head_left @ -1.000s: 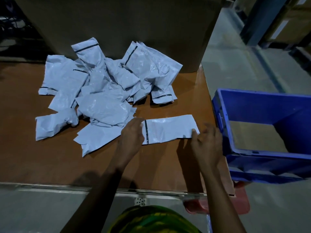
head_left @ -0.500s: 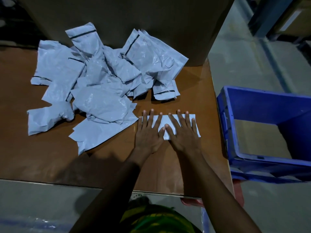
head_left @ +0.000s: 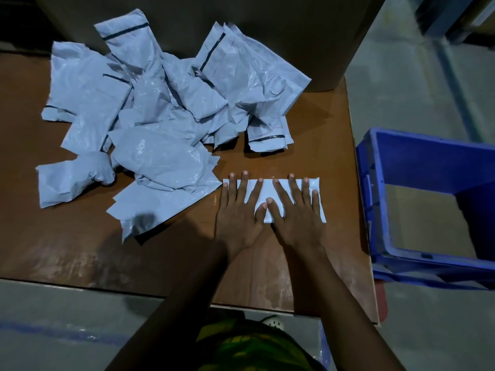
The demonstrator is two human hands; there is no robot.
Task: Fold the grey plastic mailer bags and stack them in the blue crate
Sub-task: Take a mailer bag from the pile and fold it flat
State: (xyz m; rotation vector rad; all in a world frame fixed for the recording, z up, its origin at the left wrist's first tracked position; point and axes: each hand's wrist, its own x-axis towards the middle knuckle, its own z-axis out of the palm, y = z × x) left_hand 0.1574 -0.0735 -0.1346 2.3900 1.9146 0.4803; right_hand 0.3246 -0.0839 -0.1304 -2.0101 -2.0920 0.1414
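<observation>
A folded grey mailer bag [head_left: 267,192] lies flat near the right front of the brown table [head_left: 80,250]. My left hand [head_left: 239,210] and my right hand [head_left: 297,212] press on it side by side, fingers straight and spread, thumbs touching in the middle. A loose heap of several crumpled grey mailer bags [head_left: 160,116] covers the table's left and back. The blue crate [head_left: 428,199] stands off the table's right edge, open; no bags show inside it.
A large brown cardboard box [head_left: 241,30] stands at the back of the table behind the heap. Grey concrete floor [head_left: 401,89] lies to the right and in front. A blue post rises at the far right corner.
Both hands folded the long bag in half and laid flat on it. In the last half second they have stayed pressing it, fingers spread a little wider.
</observation>
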